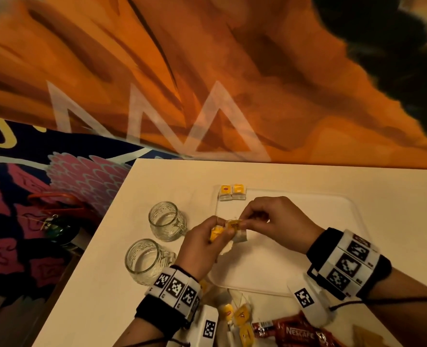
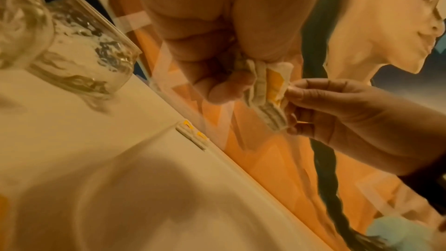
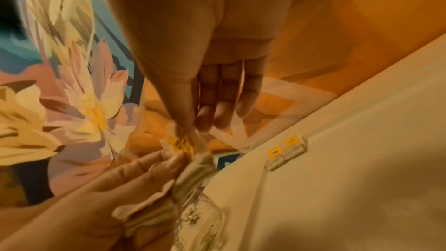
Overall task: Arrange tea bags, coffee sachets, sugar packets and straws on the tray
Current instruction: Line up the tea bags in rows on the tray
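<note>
Tea bag [image 1: 236, 230]: white, yellow tag, held above tray [image 1: 307, 246] near its left edge. Left hand [image 1: 202, 249] curls round several bags; right hand [image 1: 277, 221] pinches the tag. Two bags [image 1: 232, 192] lie at tray's far-left corner.

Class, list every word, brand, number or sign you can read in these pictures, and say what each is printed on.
"NESCAFE": on the red coffee sachet at the table's near edge.
Red oval logo on the yellow tea bag tags at the white tray's far corner: too small to read.
Print on the yellow tag pinched by both hands: blurred.
Black-and-white square markers on the wristbands: patterns, no words.
</note>
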